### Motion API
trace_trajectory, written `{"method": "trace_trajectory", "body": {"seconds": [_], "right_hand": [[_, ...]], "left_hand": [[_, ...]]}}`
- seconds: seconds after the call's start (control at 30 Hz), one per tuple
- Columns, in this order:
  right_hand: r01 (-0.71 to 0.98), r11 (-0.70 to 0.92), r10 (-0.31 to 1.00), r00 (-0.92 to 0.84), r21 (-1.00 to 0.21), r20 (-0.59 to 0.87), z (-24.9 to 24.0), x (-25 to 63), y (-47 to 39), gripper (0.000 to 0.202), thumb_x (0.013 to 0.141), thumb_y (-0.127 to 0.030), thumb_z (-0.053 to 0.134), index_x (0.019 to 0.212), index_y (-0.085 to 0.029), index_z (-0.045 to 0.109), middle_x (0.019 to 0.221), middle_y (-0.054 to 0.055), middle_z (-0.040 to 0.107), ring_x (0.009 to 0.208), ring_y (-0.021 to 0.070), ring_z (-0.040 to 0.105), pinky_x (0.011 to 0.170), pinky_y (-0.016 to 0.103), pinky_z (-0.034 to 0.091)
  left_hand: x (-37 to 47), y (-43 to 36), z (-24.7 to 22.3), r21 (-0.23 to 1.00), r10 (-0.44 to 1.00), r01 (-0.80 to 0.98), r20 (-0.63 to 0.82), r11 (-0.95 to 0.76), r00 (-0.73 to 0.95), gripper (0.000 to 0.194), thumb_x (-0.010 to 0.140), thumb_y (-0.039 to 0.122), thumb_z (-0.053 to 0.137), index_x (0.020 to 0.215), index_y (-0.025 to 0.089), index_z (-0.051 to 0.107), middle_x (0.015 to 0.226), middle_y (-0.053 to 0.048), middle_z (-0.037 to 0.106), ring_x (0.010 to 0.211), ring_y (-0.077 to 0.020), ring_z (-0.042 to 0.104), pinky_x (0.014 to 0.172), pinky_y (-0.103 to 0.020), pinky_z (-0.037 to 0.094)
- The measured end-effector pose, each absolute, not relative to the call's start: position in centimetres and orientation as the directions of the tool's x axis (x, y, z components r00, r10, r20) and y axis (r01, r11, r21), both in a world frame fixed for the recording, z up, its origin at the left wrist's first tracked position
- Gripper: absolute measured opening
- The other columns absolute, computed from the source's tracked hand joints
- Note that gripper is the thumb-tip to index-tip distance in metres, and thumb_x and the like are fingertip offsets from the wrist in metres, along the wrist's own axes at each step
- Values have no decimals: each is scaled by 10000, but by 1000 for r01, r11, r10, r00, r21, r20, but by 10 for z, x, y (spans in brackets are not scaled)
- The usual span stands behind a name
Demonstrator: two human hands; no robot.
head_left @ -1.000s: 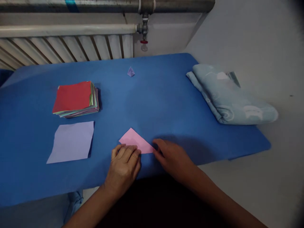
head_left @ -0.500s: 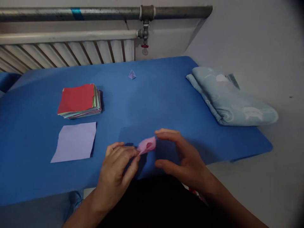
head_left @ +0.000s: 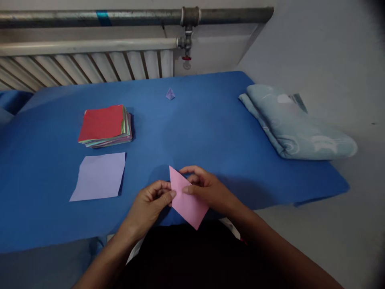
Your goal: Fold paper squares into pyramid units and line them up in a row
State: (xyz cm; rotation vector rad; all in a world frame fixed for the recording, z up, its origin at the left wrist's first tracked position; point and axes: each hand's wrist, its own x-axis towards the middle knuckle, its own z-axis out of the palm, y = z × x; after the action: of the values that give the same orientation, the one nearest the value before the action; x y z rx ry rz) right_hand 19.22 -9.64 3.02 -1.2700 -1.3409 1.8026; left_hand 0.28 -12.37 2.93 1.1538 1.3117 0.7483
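A pink sheet of origami paper [head_left: 191, 206] is held up in front of me, over the near edge of the blue-covered surface, its outline a slanted diamond. My left hand [head_left: 153, 204] pinches its left edge, thumb on the near face and fingers behind. On the upper right edge, my right hand [head_left: 207, 189] has its thumb pressed to the face while the fingers curl behind the paper. Left of my hands lies a flat lilac sheet of paper [head_left: 99, 176]. Farther back sits a small folded lilac paper piece [head_left: 170, 94].
A stack of coloured paper [head_left: 104, 123] with a red sheet on top rests at the left. A folded light-blue blanket [head_left: 297, 126] lies along the right side of the blue sheet [head_left: 204, 128]. Behind stand a radiator [head_left: 105, 66] and a metal pipe [head_left: 144, 18] with a valve.
The pink paper, earlier a narrow folded shape in my left hand, now shows a broad diamond face. My right hand has moved left and closed on it. The view has shifted slightly.
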Motion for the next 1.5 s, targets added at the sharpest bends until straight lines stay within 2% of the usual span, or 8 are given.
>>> {"method": "trace_trajectory", "body": {"seconds": [0.13, 0.23, 0.33, 0.63, 0.97, 1.07, 1.27, 1.5], "right_hand": [[282, -266, 880, -319, -922, -352, 26, 187, -92, 393, 753, -169, 584, 1140, -228, 558, 666, -52, 514, 589, 110, 483, 561, 241, 366], [448, -178, 867, -349, -876, -355, 30, 179, -88, 414, 760, -129, 553, 1159, -236, 565, 673, -43, 548, 589, 114, 504, 548, 234, 357], [567, -103, 847, -381, -817, -372, 37, 173, -82, 442, 758, -101, 534, 1181, -223, 572, 692, -23, 592, 612, 123, 534, 552, 231, 355], [586, -130, 838, -367, -800, -405, 35, 213, -100, 503, 767, -141, 563, 1261, -233, 538, 692, -25, 615, 614, 129, 565, 558, 228, 394], [381, -306, 854, -295, -872, -428, 24, 224, -111, 90, 792, -171, 523, 840, -208, 589, 630, -57, 537, 526, 86, 516, 519, 209, 407], [485, -158, 891, -305, -860, -336, 25, 228, -114, 123, 847, -215, 488, 796, -210, 600, 673, -37, 563, 582, 103, 530, 559, 229, 429], [630, 398, 895, -425, -667, 133, 17, 238, -127, 286, 793, -69, 508, 1000, -206, 651, 1053, 69, 627, 985, 192, 577, 854, 348, 466], [669, 470, 875, -438, -575, 205, 3, 238, -124, 136, 855, -147, 565, 901, -200, 681, 1088, 79, 648, 1026, 221, 577, 914, 417, 424]], "left_hand": [[-2, -128, 25, 864, 997, 502, -52, 16, 57, 199, 862, 304, 575, 1036, 214, 606, 826, -2, 678, 770, -153, 634, 730, -310, 500], [-2, -130, 21, 716, 929, 599, 212, -359, 303, 181, 902, 167, 501, 1039, 229, 602, 1004, -28, 694, 951, -168, 632, 836, -337, 473], [1, -131, 15, 591, 824, 587, 284, -554, 491, 252, 906, 67, 448, 1052, 216, 589, 1020, -28, 704, 971, -162, 633, 862, -350, 448], [-1, -135, 11, 479, 798, 647, 248, -594, 549, 244, 878, 90, 497, 1084, 201, 568, 1078, -38, 692, 1012, -169, 627, 979, -413, 363], [4, -138, 7, 304, 706, 639, 377, -706, 600, 156, 849, 157, 589, 1005, 146, 592, 994, -78, 683, 964, -190, 634, 930, -406, 407], [5, -139, 5, 255, 700, 660, 392, -707, 597, 119, 875, 131, 557, 977, 158, 611, 979, -72, 686, 947, -187, 644, 920, -410, 416], [8, -141, 4, 254, 710, 678, 418, -690, 566, 105, 881, 123, 557, 953, 146, 630, 976, -83, 688, 939, -199, 648, 893, -406, 443], [13, -141, 4, 292, 751, 704, 407, -647, 521, 105, 894, 129, 543, 939, 158, 633, 963, -69, 695, 925, -204, 644, 879, -410, 451]]}}
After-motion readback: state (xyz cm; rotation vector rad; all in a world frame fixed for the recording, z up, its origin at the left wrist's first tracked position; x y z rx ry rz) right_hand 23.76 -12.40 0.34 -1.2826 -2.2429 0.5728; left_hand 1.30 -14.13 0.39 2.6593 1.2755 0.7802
